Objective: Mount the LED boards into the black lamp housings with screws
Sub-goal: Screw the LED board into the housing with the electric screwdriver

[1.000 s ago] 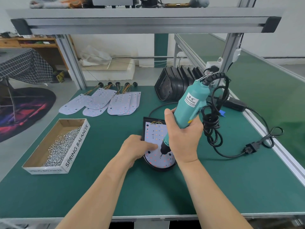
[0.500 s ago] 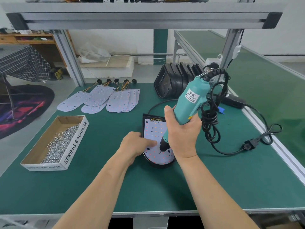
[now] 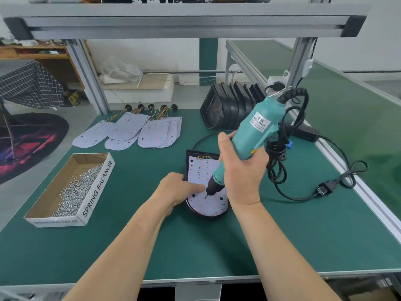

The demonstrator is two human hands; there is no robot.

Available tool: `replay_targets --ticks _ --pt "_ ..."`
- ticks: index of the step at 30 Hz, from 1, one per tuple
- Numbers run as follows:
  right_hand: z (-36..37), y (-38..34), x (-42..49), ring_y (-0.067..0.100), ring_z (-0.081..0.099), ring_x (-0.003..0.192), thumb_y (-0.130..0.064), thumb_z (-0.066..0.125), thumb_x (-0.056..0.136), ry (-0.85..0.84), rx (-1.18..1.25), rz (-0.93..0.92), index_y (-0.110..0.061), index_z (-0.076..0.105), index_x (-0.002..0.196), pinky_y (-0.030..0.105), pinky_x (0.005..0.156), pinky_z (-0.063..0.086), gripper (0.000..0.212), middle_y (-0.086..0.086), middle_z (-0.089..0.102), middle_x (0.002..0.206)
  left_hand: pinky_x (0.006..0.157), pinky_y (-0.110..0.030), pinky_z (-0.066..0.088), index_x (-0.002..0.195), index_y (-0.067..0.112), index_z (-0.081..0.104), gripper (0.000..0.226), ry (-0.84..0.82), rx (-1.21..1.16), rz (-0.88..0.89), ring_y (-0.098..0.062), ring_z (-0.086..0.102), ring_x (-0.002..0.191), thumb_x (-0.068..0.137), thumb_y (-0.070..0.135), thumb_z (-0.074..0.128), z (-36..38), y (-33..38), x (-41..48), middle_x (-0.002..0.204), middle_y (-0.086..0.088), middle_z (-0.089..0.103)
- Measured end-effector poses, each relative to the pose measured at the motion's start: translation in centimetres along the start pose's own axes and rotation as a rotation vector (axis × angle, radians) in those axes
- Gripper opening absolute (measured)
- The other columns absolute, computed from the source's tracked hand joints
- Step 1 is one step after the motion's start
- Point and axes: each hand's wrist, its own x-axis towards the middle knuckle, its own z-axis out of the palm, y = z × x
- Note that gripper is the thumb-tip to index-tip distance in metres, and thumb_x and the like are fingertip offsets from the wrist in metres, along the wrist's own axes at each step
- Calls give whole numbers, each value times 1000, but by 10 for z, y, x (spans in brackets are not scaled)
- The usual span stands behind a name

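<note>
A black lamp housing (image 3: 195, 211) lies on the green bench in front of me with a white LED board (image 3: 200, 170) seated inside it. My right hand (image 3: 243, 172) grips a teal electric screwdriver (image 3: 253, 131), tilted, its bit tip down on the board near the rounded end. My left hand (image 3: 180, 187) rests on the housing's left edge, its fingers reaching onto the board right beside the bit. Whether they pinch a screw is hidden.
A cardboard box (image 3: 95, 192) of loose screws sits at the left. Spare LED boards (image 3: 134, 133) with wires fan out at the back. Several black housings (image 3: 230, 107) stand stacked behind. The screwdriver's coiled cable (image 3: 280, 157) and plug (image 3: 325, 189) lie at the right.
The screwdriver has tilted a little and its bit has settled onto the board. My left hand's fingers stay beside the bit.
</note>
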Motion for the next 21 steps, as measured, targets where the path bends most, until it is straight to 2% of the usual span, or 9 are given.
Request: replay_targets --ticks 2,3,4,5,8,9,11,15,21 --pt "5 -7 9 23 51 55 -21 73 84 21 30 2 -15 57 72 32 58 47 21 4 54 60 67 -37 49 82 4 67 55 -5 49 11 -36 65 76 59 51 82 -6 1 -5 79 -12 70" --pt "7 -10 15 24 51 55 -22 74 84 33 36 4 -15 57 72 32 58 47 21 6 53 60 57 -34 36 69 9 54 55 20 55 -6 -32 50 60 67 58 80 -10 0 -6 64 -8 54" --pt "9 -11 19 25 51 56 -23 74 83 50 40 12 -15 57 73 33 58 46 22 7 53 61 55 -33 26 66 14 44 56 57 40 -26 -28 37 58 78 61 73 -17 -1 -5 61 -5 41" --pt "11 -11 23 25 51 57 -25 75 82 73 50 31 -15 57 73 34 58 47 22 7 53 62 55 -31 27 68 15 45 49 93 -31 -41 -24 35 59 88 54 66 -25 -3 -3 64 -5 40" --pt "16 -9 31 22 53 57 -28 78 80 164 104 120 -20 57 74 30 58 48 23 4 57 63 49 -21 49 86 1 60 18 109 -471 -53 -19 53 65 99 -3 48 -48 -3 0 78 -12 57" --pt "17 -8 33 20 54 56 -28 78 80 196 116 143 -22 57 74 28 56 48 23 3 58 63 50 -17 53 90 -3 61 24 77 -580 -48 -19 57 70 97 -15 41 -53 -2 -2 83 -15 59" --pt "20 -6 37 17 55 53 -26 79 82 241 140 178 -23 56 73 24 53 47 25 3 58 62 56 -16 57 94 -8 62 31 -11 -756 -10 -20 64 78 95 -23 35 -56 3 -6 90 -19 62" --pt "26 -5 43 17 55 53 -24 78 83 270 180 213 -21 53 76 27 54 47 26 4 58 64 61 -18 59 98 -13 63 20 -106 -914 30 -21 76 74 96 -19 44 -50 10 -8 87 -23 72" --pt "35 -7 47 19 53 53 -18 76 87 273 229 199 -18 52 77 27 55 48 26 8 56 64 49 -12 52 83 -7 65 16 -74 -987 -1 -13 71 56 96 2 60 -37 11 -2 65 -11 71"
